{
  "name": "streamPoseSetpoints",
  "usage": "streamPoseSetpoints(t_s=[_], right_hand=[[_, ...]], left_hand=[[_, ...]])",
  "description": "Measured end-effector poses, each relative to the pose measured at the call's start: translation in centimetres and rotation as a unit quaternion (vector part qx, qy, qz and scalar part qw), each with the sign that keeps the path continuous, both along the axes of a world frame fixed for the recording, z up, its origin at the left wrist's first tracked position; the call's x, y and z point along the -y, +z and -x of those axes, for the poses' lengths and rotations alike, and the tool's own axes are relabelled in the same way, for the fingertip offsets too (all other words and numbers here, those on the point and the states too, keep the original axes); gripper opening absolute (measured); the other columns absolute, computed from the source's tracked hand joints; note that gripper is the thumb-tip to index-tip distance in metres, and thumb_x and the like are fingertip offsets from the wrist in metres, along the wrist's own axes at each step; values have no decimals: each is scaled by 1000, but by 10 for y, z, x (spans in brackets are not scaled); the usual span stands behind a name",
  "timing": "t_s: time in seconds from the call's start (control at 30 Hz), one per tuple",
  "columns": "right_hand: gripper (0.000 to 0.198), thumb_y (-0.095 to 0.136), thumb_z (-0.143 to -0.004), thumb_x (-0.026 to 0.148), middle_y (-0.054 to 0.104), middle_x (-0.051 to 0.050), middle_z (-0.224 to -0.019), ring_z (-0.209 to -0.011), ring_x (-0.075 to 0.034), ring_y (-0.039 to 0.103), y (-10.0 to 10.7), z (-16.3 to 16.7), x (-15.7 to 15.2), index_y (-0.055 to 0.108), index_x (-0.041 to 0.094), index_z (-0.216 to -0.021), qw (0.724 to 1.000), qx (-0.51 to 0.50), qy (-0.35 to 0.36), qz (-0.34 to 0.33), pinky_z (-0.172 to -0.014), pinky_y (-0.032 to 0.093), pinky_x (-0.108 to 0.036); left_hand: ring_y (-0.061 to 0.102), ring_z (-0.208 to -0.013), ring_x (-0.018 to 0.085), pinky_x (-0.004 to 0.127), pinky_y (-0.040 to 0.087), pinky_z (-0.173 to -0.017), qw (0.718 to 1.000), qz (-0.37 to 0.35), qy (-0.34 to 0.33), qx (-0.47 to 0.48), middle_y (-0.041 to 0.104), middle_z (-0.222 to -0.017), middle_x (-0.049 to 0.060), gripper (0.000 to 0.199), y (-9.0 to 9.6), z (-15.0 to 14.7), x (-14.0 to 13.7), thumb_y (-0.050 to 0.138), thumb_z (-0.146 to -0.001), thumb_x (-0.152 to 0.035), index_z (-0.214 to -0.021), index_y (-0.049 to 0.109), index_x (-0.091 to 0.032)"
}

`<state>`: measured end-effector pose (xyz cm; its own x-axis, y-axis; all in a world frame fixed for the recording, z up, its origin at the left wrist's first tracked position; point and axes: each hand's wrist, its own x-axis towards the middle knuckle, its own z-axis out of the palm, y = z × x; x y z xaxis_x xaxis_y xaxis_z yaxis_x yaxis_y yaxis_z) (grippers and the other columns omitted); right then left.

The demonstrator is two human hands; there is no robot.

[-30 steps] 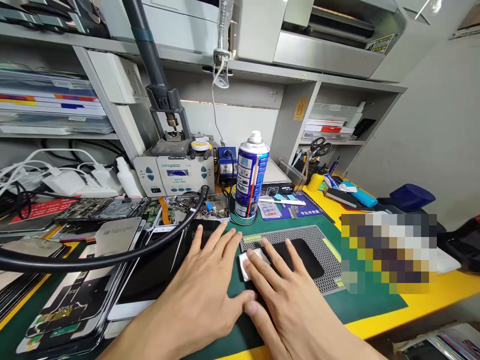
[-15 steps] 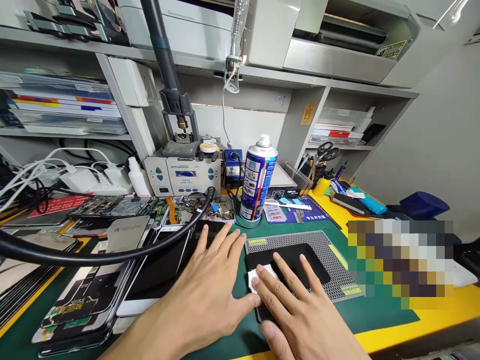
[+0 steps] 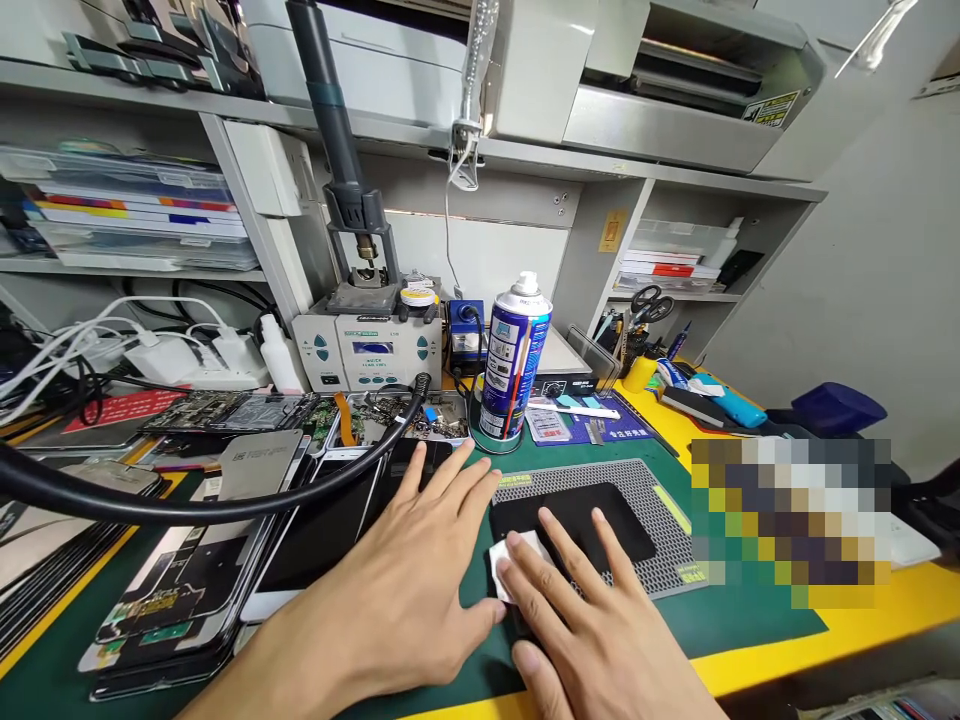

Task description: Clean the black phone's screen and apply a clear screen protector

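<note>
My right hand (image 3: 592, 620) lies flat with fingers spread on a small white wipe (image 3: 504, 558), pressing it onto a black phone (image 3: 577, 520). The phone rests on a grey perforated mat (image 3: 660, 500). My left hand (image 3: 409, 590) is flat on the green work mat (image 3: 720, 615) just left of the phone, fingers spread, its thumb beside my right hand. It holds nothing.
A blue spray can (image 3: 514, 355) stands behind the phone. A hot-air station (image 3: 367, 345) with a thick black hose (image 3: 187, 505) sits further back. Stacked phone screens and parts (image 3: 195, 560) fill the left. Scissors, pens and tools (image 3: 652, 330) crowd the yellow desk at right.
My right hand and the wipe shifted slightly over the phone's left end. The view moved a little. My left hand stays flat on the mat.
</note>
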<state>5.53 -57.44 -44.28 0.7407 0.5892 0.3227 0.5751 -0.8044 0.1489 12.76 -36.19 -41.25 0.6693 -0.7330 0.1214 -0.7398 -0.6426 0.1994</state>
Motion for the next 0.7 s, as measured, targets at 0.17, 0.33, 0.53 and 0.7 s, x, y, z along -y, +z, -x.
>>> streamPoseSetpoints(t_s=[0.17,0.33,0.53,0.7], right_hand=[[53,31,-108,41,37,-7,-157,-145,-41,37,6,-15,-17,44,17,-153,996,-56,-65,-18,-114,28,-73],[52,36,-106,46,45,-5,-153,-139,-39,47,-6,-4,-15,53,18,-147,998,20,-55,-8,-117,24,-70],[49,45,-101,52,63,0,-138,-116,-30,67,-20,17,-1,68,20,-131,990,141,-5,25,-125,-12,-49],[50,39,-104,48,53,-2,-149,-134,-37,53,-11,5,-17,60,20,-140,995,65,-70,-15,-120,14,-65]], left_hand=[[15,-156,27,56,19,-127,1000,-18,-20,15,31,-166,10,83,0,5,-1,54,-77,-23,-157,31,-13],[16,-156,29,57,20,-126,999,-37,5,4,34,-164,15,84,7,4,-1,52,-72,-20,-154,34,-8],[13,-156,29,57,20,-126,999,-42,9,3,32,-164,16,84,10,5,1,50,-74,-21,-155,33,-6],[12,-157,28,56,17,-127,999,-43,5,-2,32,-165,14,83,4,5,2,51,-74,-19,-155,33,-7]])
